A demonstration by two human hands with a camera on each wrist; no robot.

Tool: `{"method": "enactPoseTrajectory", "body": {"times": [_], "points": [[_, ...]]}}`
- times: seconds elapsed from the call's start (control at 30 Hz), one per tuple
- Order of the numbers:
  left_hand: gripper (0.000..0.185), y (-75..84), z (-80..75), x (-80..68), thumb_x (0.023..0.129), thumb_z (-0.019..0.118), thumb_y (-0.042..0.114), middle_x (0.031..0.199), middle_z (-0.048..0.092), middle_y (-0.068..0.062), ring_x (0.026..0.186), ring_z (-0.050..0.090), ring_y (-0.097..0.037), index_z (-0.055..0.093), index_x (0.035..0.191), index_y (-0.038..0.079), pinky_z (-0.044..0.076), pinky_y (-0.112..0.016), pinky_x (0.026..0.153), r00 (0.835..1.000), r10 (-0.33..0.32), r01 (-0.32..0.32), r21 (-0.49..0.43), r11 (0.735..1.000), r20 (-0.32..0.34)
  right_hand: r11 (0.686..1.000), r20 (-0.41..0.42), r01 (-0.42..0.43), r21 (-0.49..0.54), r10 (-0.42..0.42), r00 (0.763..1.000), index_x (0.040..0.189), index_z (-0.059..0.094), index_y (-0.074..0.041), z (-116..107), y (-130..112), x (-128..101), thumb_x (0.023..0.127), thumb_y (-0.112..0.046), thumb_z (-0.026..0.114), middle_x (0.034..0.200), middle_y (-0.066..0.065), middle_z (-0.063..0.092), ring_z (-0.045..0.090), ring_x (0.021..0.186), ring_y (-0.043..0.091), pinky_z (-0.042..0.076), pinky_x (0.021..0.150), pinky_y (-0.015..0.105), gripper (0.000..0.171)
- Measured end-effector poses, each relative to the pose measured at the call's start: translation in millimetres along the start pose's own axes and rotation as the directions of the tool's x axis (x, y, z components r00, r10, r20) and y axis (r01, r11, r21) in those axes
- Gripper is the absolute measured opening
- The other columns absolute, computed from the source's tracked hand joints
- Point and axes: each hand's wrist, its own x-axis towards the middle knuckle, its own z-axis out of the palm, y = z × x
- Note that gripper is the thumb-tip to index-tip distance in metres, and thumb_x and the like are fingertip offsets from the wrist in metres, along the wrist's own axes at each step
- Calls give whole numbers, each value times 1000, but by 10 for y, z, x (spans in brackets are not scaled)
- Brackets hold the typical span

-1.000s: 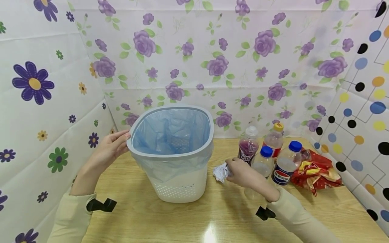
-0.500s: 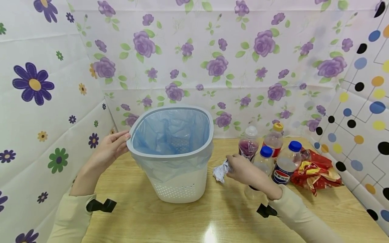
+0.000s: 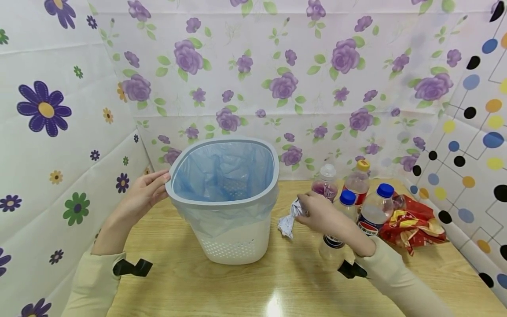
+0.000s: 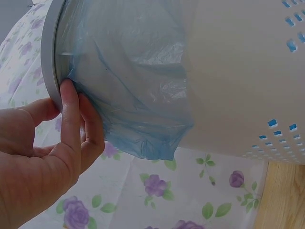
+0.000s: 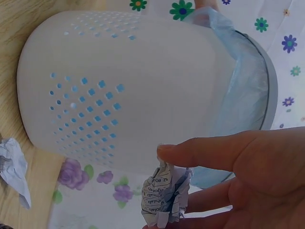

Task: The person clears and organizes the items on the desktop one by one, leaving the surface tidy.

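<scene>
A white trash can [image 3: 233,233] with a grey rim and blue bag liner [image 3: 198,176] stands upright on the table. My left hand [image 3: 144,193] pinches its rim at the left side, over the bag's folded edge in the left wrist view. My right hand [image 3: 322,215] holds a crumpled piece of printed paper [image 5: 164,195] between thumb and fingers, to the right of the can and slightly above the table. Another crumpled paper [image 5: 13,167] lies on the table below it, beside the can.
Right of the can stand several plastic bottles: one with purple drink [image 3: 325,187], one yellow-capped [image 3: 356,180], and blue-capped ones [image 3: 374,213], partly behind my right arm. A red snack bag [image 3: 413,224] lies farther right. Patterned cloth walls [image 3: 237,88] enclose the wooden table [image 3: 190,286].
My right hand rises slightly from the table with a crumpled paper, leaving another paper lying there. My left hand stays on the rim.
</scene>
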Motion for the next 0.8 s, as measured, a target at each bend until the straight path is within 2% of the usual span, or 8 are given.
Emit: {"method": "enactPoseTrajectory", "body": {"times": [0.17, 0.6, 0.8], "points": [[68, -7, 0, 4, 103, 46, 22, 116, 61, 15, 105, 63, 4, 11, 146, -18, 53, -13, 89, 1000, -8, 8, -4, 1000, -1, 999, -20, 23, 23, -22, 1000, 127, 55, 12, -69, 12, -5, 85, -19, 74, 116, 25, 63, 64, 100, 34, 58, 82, 43, 56], [68, -2, -8, -4, 104, 45, 22, 117, 60, 16, 106, 63, 4, 10, 146, -19, 52, -13, 90, 1000, 6, -6, -7, 1000, 9, 1000, -40, 18, 24, -17, 999, 130, 54, 9, -197, 8, -13, 87, -23, 72, 121, 25, 61, 62, 107, 37, 57, 87, 47, 56], [68, -15, -9, 2, 104, 45, 21, 117, 61, 16, 106, 63, 4, 10, 146, -19, 52, -13, 89, 1000, 2, -2, -12, 1000, 8, 999, -56, -12, 53, 15, 998, 139, 46, 5, -273, -3, -12, 90, -26, 70, 132, 25, 56, 62, 111, 36, 56, 90, 48, 63]]}}
